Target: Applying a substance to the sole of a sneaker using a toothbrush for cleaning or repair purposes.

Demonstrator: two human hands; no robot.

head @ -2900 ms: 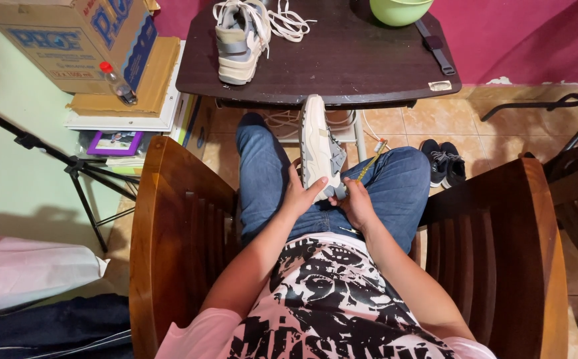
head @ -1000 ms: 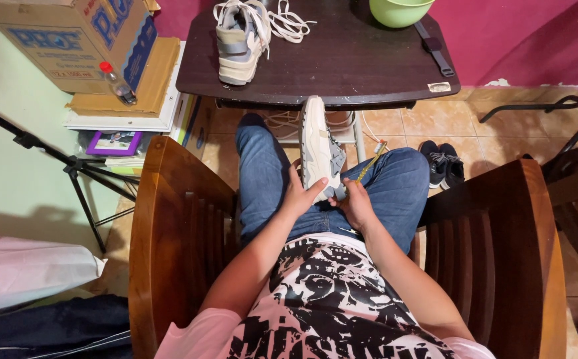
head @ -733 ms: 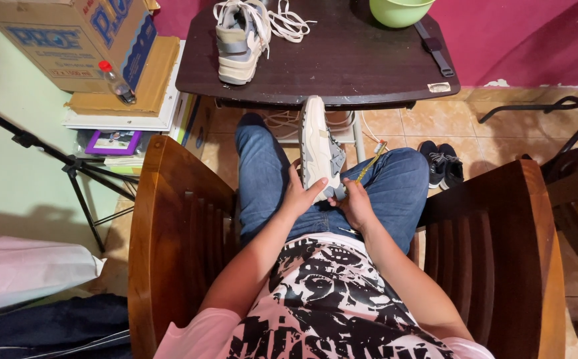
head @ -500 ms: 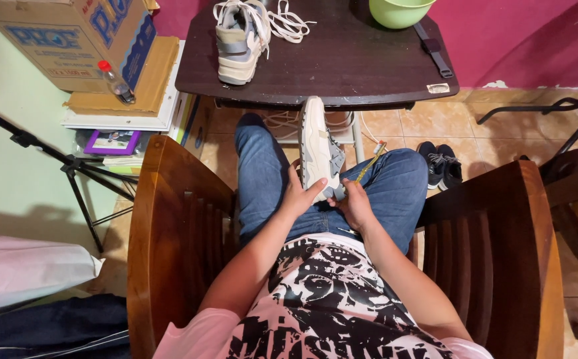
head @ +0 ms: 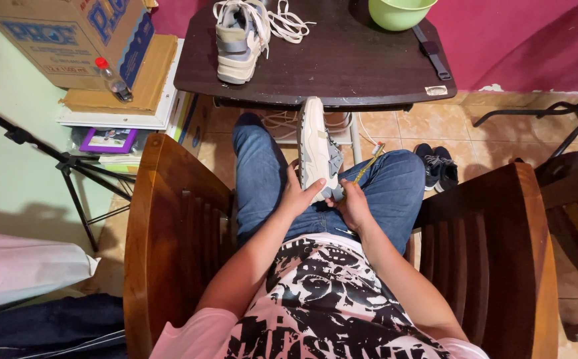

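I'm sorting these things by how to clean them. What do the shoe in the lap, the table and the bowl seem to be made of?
Shoe: off-white and grey panels, probably synthetic leather with fabric, matt.
Table: dark wood or wood-look laminate with a faint sheen; hard to tell which.
Bowl: likely plastic, going by its smooth, even light green.

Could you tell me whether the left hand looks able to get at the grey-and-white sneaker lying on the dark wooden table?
Probably yes: the left hand steadies another shoe, and open tabletop fronts the grey-and-white sneaker.
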